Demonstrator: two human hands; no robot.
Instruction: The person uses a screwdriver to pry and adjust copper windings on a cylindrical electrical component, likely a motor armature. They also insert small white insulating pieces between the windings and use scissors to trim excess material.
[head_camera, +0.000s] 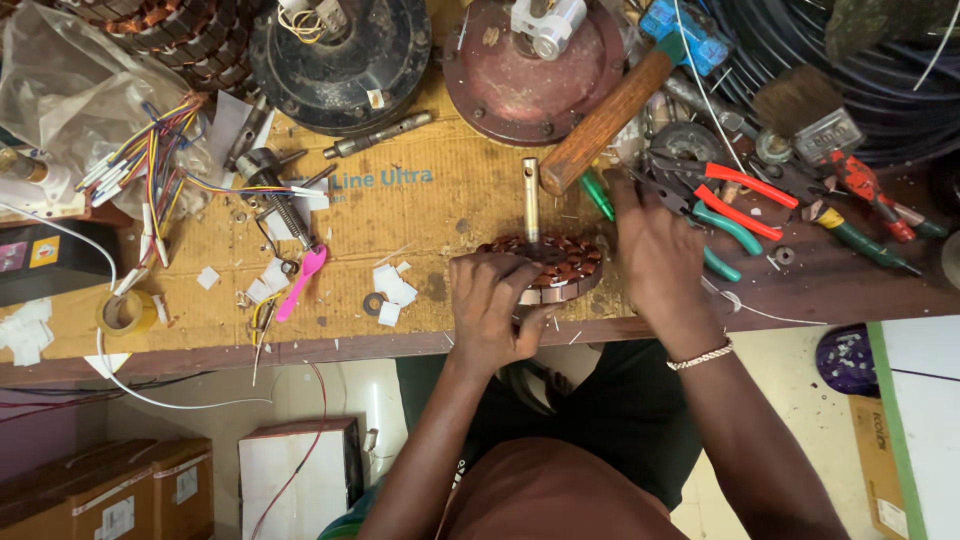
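At the bench edge, the left hand (495, 300) clamps a copper-wound stator (555, 265), its shaft upright beyond the knuckles. The right hand (655, 255) grips green-handled pliers (715, 225) alongside. The stator looks heavy and rigid, its windings delicate; the laminated rim seems safest to grip.

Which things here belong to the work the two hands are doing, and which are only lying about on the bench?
In hand:
- left hand gripping the wound stator
- its brass shaft, standing upright
- right hand reaching among the pliers

Lying about:
- hammer
- paint brush
- tape roll
- pink tool
- bundle of coloured wires
- red motor cover
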